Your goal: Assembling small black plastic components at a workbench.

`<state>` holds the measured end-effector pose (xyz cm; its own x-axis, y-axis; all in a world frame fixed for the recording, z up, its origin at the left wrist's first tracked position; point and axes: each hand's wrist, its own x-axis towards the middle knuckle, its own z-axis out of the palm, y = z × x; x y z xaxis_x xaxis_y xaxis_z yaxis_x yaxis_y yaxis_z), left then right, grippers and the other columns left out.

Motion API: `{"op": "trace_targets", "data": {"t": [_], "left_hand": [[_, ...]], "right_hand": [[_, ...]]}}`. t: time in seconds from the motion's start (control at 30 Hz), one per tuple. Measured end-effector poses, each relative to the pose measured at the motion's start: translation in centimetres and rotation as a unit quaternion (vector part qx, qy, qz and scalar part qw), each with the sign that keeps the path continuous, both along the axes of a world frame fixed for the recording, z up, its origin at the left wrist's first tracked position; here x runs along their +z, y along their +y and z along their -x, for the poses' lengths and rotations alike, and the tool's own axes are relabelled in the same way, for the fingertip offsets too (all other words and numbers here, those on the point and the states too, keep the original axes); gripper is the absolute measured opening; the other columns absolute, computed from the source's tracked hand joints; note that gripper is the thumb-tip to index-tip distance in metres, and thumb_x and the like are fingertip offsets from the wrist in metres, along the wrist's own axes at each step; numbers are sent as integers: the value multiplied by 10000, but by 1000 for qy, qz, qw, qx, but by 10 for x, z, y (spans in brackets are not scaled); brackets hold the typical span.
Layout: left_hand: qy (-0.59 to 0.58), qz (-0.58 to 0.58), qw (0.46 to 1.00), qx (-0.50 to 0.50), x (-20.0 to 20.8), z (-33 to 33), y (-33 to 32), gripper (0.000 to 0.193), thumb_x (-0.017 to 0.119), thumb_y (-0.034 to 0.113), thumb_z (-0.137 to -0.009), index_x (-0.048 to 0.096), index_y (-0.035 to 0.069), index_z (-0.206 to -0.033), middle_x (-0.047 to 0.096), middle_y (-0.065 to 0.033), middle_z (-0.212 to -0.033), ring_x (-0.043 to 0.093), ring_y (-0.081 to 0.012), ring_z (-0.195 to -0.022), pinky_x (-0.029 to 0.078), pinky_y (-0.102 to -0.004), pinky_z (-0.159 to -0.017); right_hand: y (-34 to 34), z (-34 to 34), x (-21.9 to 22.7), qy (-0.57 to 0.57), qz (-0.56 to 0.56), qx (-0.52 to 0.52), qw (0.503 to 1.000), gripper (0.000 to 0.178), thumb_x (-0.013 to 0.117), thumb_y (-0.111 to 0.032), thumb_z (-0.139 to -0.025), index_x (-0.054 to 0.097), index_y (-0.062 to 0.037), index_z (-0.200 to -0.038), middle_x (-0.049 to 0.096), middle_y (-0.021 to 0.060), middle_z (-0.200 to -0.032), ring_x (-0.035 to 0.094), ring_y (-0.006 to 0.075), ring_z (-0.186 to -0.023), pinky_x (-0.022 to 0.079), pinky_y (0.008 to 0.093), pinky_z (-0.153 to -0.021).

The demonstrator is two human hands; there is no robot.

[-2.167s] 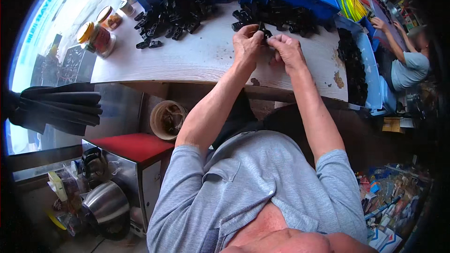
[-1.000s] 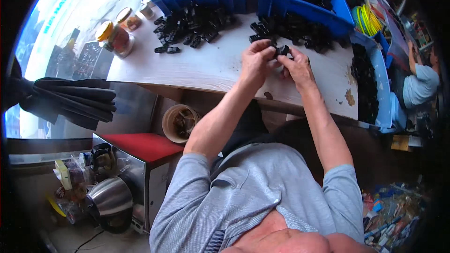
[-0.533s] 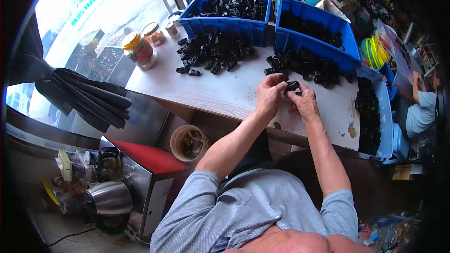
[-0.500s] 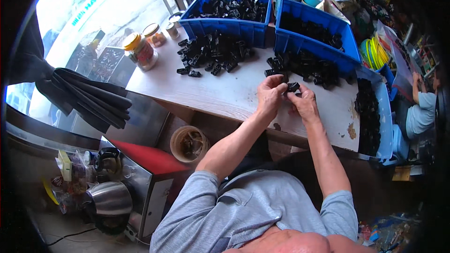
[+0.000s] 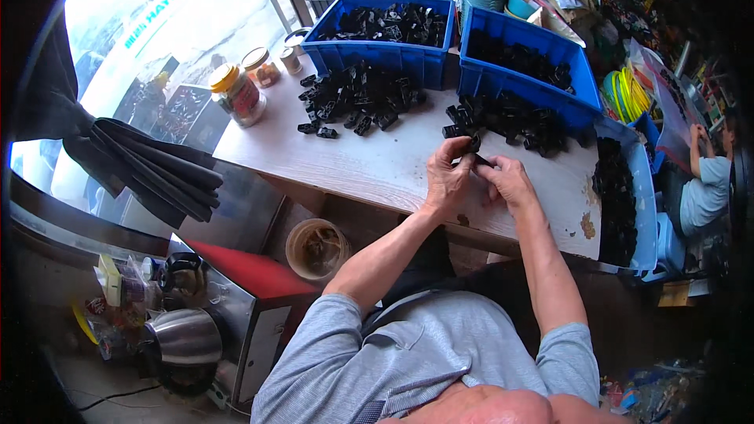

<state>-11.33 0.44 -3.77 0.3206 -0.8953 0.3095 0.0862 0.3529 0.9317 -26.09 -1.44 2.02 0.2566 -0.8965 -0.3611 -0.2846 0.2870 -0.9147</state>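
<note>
Over the near part of the white table [image 5: 353, 161], my two hands meet fingertip to fingertip. My left hand [image 5: 448, 177] pinches a small black plastic part [image 5: 473, 144] between thumb and forefinger. Fingers of my right hand [image 5: 509, 182] close on a dark piece at the same spot; whether it belongs to that part or is separate I cannot tell. Just beyond the hands lies a heap of black plastic parts [image 5: 518, 122]. A second heap of similar parts [image 5: 357, 98] is spread farther left.
Two blue crates [image 5: 428, 63] of black parts stand at the back, and a pale blue bin [image 5: 644, 204] is at the right. Lidded jars [image 5: 238, 98] sit at the left edge. Below are a bucket [image 5: 318, 247] and a red-topped cabinet [image 5: 243, 267]. Another person [image 5: 704, 192] is far right.
The black part has turned in my fingers and now stands up by my left forefinger. My right hand has shifted slightly down and left, its fingers more closed.
</note>
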Motion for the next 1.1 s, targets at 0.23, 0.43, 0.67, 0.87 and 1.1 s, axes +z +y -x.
{"op": "trace_targets", "data": {"t": [0.23, 0.43, 0.67, 0.87, 1.1], "left_hand": [[-143, 6, 989, -34, 17, -38, 1, 262, 648, 16, -916, 688, 9, -1175, 732, -82, -1061, 658, -136, -955, 537, -280, -851], [-376, 47, 925, -28, 24, -40, -1, 314, 659, -4, -874, 696, 77, -1174, 725, -102, -1068, 703, -227, -920, 560, -314, -817], [-495, 101, 851, -142, 30, -47, -5, 444, 676, -35, -796, 691, 120, -1212, 698, -116, -1110, 671, -319, -1007, 571, -390, -858], [-509, 151, 831, -165, 28, -51, -5, 458, 646, 26, -770, 699, 129, -1213, 700, -77, -1057, 645, -299, -988, 532, -368, -868], [-568, 143, 802, -119, 26, -48, 15, 623, 645, 32, -844, 559, 234, -1426, 653, -95, -1248, 570, -329, -1195, 475, -427, -1024]], "right_hand": [[-6, -6, 2, 17, 7, -3, 1000, 363, 764, -100, -793, 603, -55, -1115, 566, 42, -605, 563, 154, -443, 459, 321, -399], [-7, -17, 1, 99, 50, -13, 994, 290, 672, -33, -757, 657, -38, -1046, 646, 97, -667, 626, 188, -475, 493, 352, -424], [-5, -17, -6, 156, 75, -13, 985, 326, 572, -4, -753, 670, -54, -1060, 666, 125, -666, 653, 213, -498, 528, 352, -474], [-2, -16, -4, 146, 65, -11, 987, 294, 617, -25, -753, 674, -55, -1040, 666, 110, -675, 652, 197, -504, 530, 341, -459], [-3, -13, -8, 123, 56, -12, 991, 268, 689, -78, -760, 660, -44, -1024, 654, 94, -694, 610, 164, -483, 513, 327, -428]]}}
